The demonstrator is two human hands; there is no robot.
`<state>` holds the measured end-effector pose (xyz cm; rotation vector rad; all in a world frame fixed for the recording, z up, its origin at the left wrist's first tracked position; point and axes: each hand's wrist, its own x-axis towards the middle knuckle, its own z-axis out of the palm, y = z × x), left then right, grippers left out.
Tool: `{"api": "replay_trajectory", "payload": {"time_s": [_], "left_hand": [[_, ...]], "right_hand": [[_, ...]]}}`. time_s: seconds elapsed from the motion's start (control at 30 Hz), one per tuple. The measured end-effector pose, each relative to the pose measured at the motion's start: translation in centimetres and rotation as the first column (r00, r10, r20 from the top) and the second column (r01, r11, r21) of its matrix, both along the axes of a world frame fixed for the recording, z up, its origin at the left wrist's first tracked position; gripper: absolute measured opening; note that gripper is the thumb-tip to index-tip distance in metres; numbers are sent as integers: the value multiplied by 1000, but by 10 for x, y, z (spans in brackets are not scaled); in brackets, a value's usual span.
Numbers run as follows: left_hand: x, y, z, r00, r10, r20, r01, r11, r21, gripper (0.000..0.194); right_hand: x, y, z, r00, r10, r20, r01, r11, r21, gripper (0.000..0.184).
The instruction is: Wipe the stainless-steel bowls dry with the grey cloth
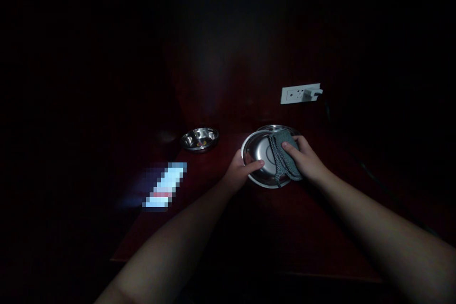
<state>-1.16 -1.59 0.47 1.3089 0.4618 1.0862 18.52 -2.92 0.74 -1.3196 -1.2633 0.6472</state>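
Observation:
A shiny metal bowl (261, 147) is held tilted, its inside facing me, above the dark red table. My left hand (244, 168) grips its left rim, thumb lying over the inner wall and fingers out of sight behind. A folded grey-green cloth (287, 156) covers the bowl's right side. My right hand (302, 154) is closed on that cloth, thumb on top, pressing it against the bowl. Partly hidden behind the held bowl is more round metal ware (280, 128), of which only the far rim shows.
Further left on the table (213, 190) stands another metal bowl (200, 140), perhaps stacked, with a coloured mark inside. A bright pixelated screen-like shape (166, 187) lies near the left edge. A white wall socket (300, 93) holds a plug. Surroundings are very dark.

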Motion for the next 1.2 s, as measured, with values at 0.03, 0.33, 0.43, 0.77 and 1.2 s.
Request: {"api": "replay_trajectory", "payload": {"time_s": [0.03, 0.33, 0.43, 0.77, 1.2], "left_hand": [[0, 0, 0, 1000, -4, -2, 4, 1000, 3, 51], [-1, -1, 1, 1000, -21, 3, 21, 1000, -7, 47], [0, -2, 2, 1000, 27, 7, -26, 999, -30, 49], [0, -1, 2, 1000, -2, 10, 2, 1000, -19, 50], [-5, -11, 7, 962, -66, 266, 125, 970, -211, 36]], "right_hand": [[0, 0, 0, 1000, 0, 0, 0, 1000, 7, 44], [1, -1, 1, 1000, -3, 10, 3, 1000, -11, 42], [1, -1, 0, 1000, 0, 2, 0, 1000, -6, 42], [1, 0, -1, 1000, 2, 0, -2, 1000, -4, 42], [-7, 0, 4, 928, -112, -356, 121, 993, 4, 44]]}}
